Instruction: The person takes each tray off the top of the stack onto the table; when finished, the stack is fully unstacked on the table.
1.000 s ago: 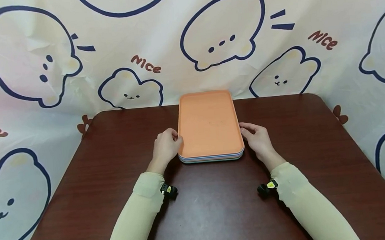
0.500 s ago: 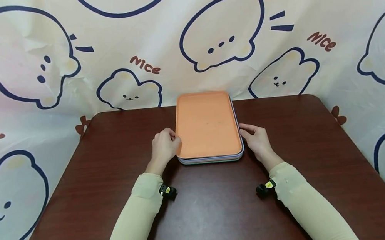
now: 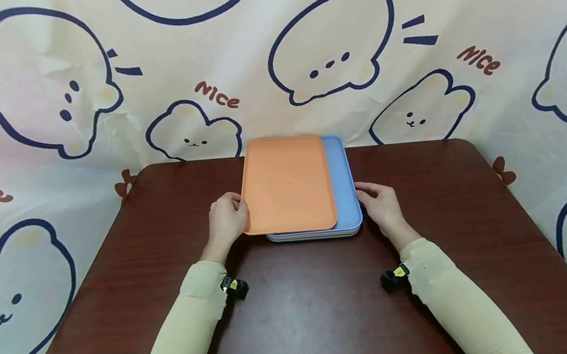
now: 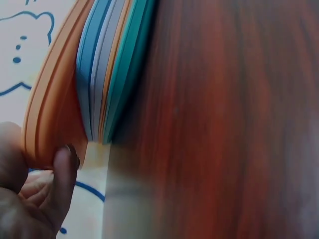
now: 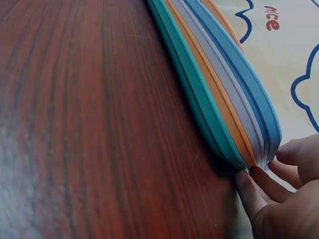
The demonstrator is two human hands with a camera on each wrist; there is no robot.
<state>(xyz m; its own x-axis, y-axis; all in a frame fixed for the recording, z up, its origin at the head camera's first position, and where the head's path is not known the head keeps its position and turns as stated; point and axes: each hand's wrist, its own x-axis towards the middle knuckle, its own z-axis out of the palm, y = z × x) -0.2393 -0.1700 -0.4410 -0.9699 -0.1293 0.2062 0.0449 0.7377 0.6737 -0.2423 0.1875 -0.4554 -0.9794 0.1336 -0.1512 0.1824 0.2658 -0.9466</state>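
An orange tray [image 3: 286, 185] lies shifted left over a stack, leaving a strip of the blue tray [image 3: 344, 185] below it uncovered. My left hand [image 3: 228, 219] pinches the orange tray's left edge; the left wrist view has a digit against its underside. Beneath the blue one, the right wrist view shows a grey-lilac tray [image 5: 224, 79], another orange tray [image 5: 212, 74] and a green tray [image 5: 199, 94] at the bottom. At the stack's right side my right hand [image 3: 383, 208] touches the tray edges with its fingertips, the fingers fairly straight.
The stack stands near the far edge of a dark brown wooden table [image 3: 296, 312]. Behind it hangs a pale cloth [image 3: 250, 43] printed with bear outlines. Each wrist carries a small black camera [image 3: 236, 288].
The orange top tray has slid left with my left hand, uncovering the blue tray's right part. My right hand stays at the stack's right side.
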